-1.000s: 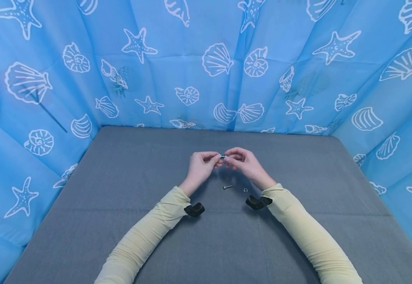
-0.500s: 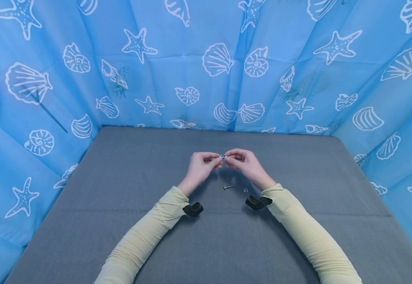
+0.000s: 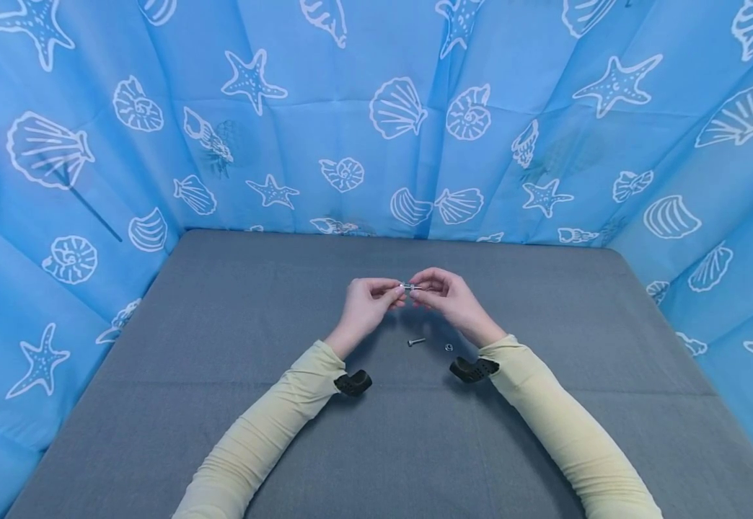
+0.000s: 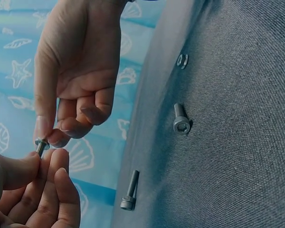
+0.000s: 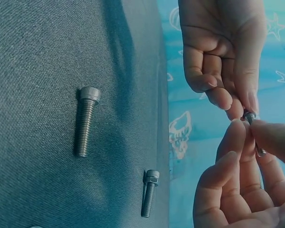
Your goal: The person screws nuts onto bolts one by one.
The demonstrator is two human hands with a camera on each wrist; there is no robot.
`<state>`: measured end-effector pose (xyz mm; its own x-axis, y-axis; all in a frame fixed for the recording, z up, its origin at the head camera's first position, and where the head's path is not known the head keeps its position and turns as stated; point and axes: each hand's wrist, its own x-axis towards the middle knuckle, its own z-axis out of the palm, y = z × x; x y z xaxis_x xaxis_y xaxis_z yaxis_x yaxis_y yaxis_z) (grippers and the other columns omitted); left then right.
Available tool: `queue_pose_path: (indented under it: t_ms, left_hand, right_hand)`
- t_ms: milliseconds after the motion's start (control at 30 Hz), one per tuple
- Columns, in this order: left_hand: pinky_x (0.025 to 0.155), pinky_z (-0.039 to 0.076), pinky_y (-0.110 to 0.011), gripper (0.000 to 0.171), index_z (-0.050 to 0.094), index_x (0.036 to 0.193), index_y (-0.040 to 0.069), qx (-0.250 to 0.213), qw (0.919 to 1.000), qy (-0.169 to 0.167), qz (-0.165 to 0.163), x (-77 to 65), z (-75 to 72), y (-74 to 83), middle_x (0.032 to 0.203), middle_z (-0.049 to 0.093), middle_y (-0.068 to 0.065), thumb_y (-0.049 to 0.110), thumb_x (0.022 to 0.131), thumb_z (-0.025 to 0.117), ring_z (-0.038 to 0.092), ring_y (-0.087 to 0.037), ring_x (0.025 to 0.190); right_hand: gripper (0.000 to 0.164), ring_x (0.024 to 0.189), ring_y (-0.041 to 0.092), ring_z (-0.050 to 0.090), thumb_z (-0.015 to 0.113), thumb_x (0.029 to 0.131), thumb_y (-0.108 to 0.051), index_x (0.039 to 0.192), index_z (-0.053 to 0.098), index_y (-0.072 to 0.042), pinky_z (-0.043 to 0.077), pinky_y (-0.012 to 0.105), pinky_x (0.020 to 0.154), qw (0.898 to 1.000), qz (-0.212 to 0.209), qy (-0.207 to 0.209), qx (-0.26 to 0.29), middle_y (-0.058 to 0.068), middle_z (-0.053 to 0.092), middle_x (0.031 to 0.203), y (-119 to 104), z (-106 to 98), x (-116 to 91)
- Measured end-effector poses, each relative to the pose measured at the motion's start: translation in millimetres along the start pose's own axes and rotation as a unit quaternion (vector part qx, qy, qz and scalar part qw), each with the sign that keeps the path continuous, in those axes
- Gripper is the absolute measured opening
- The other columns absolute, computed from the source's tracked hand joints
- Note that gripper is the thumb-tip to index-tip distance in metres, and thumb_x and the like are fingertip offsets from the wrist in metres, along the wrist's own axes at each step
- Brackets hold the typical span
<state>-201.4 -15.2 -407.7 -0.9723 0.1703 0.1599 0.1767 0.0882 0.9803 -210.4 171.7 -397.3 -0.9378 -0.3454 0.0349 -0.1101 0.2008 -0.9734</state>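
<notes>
Pinching metal bolt (image 3: 407, 287), both hands (image 3: 368, 306) (image 3: 452, 301); socket-head screw (image 4: 181, 121) and nut (image 3: 449, 347) lying on gray cloth (image 3: 389, 454).

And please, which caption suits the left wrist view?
Left hand and right hand pinch a bolt; two more bolts and a nut lie on grey cloth.

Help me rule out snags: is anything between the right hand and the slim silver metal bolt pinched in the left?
Nothing visible: the right hand is already at the bolt, beside the left hand. Loose silver bolts lie lower, on grey woven cloth.
</notes>
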Motion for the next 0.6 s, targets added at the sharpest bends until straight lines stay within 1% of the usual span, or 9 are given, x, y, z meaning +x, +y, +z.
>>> queue_pose_path:
  t_ms: [67,133,233,300,367,433,500,567,600]
  left_hand:
    - [0.071,0.058,-0.041,0.018,0.069,0.103,-0.008,0.004,1.0000,-0.004,-0.001,-4.1,-0.4,10.5,0.085,0.070,-0.021,0.006,0.091,0.065,0.070,-0.030,0.079]
    - [0.070,0.058,-0.040,0.020,0.069,0.104,-0.008,0.002,1.0000,-0.006,0.001,-4.1,-0.3,10.3,0.086,0.070,-0.021,0.006,0.091,0.065,0.070,-0.032,0.080]
    - [0.071,0.058,-0.041,0.021,0.068,0.105,-0.010,0.002,1.0000,-0.002,0.002,-3.4,0.3,9.2,0.086,0.070,-0.022,0.005,0.091,0.065,0.070,-0.032,0.080]
    - [0.073,0.057,-0.046,0.022,0.069,0.105,-0.009,-0.005,1.0000,0.002,0.005,0.8,1.2,-0.9,0.084,0.071,-0.018,0.008,0.091,0.066,0.070,-0.028,0.078]
    - [0.074,0.056,-0.047,0.020,0.070,0.104,-0.008,-0.006,1.0000,0.004,0.005,0.7,1.5,-0.7,0.083,0.071,-0.016,0.007,0.091,0.066,0.071,-0.025,0.076]
    - [0.074,0.056,-0.049,0.019,0.070,0.104,-0.006,-0.006,1.0000,0.004,0.002,0.4,1.7,-0.4,0.082,0.072,-0.014,0.007,0.091,0.066,0.071,-0.021,0.074]
    - [0.075,0.055,-0.050,0.018,0.071,0.104,-0.005,-0.007,1.0000,0.003,0.001,0.0,1.8,-0.2,0.082,0.072,-0.013,0.007,0.091,0.066,0.070,-0.019,0.073]
    - [0.074,0.055,-0.049,0.018,0.071,0.103,-0.004,-0.004,1.0000,0.003,0.001,-0.1,1.7,0.0,0.082,0.072,-0.012,0.007,0.091,0.066,0.070,-0.018,0.073]
    - [0.074,0.056,-0.049,0.018,0.071,0.103,-0.004,-0.006,1.0000,0.003,0.002,-0.1,1.7,-0.3,0.082,0.072,-0.012,0.007,0.091,0.066,0.070,-0.018,0.073]
  right_hand:
    - [0.024,0.092,0.036,0.063,0.063,0.094,-0.013,0.112,0.060,0.002,0.051,0.051,0.076,1.000,0.002,0.002,-0.005,0.022,0.064,0.104,1,-1,0]
    - [0.023,0.090,0.034,0.063,0.061,0.096,-0.017,0.110,0.062,0.001,0.051,0.051,0.076,1.000,0.006,0.001,-0.019,0.025,0.064,0.103,1,-1,1]
    - [0.028,0.086,0.027,0.064,0.057,0.098,-0.023,0.109,0.062,0.002,0.050,0.051,0.078,0.999,0.022,-0.003,-0.023,0.027,0.063,0.101,0,-1,1]
    - [0.031,0.085,0.028,0.064,0.056,0.099,-0.024,0.112,0.061,0.004,0.051,0.051,0.079,1.000,0.027,-0.004,-0.014,0.026,0.063,0.100,-1,-1,0]
    - [0.031,0.085,0.028,0.064,0.057,0.099,-0.022,0.115,0.059,0.004,0.052,0.050,0.079,1.000,0.024,-0.004,-0.006,0.024,0.063,0.102,-1,-1,-1]
    - [0.029,0.088,0.033,0.064,0.059,0.097,-0.018,0.116,0.058,0.004,0.052,0.049,0.078,1.000,0.014,-0.004,0.002,0.023,0.064,0.103,-1,-1,-1]
    - [0.027,0.091,0.037,0.063,0.062,0.095,-0.014,0.115,0.058,0.003,0.053,0.049,0.077,1.000,0.003,-0.005,-0.002,0.020,0.064,0.104,-1,-2,-2]
    - [0.024,0.091,0.037,0.063,0.062,0.095,-0.014,0.113,0.060,0.001,0.052,0.050,0.077,1.000,0.003,-0.004,-0.010,0.018,0.065,0.103,-2,-1,-2]
    - [0.024,0.091,0.036,0.063,0.061,0.095,-0.016,0.112,0.061,0.001,0.052,0.051,0.077,1.000,0.004,-0.006,-0.016,0.019,0.065,0.102,-2,-1,-2]
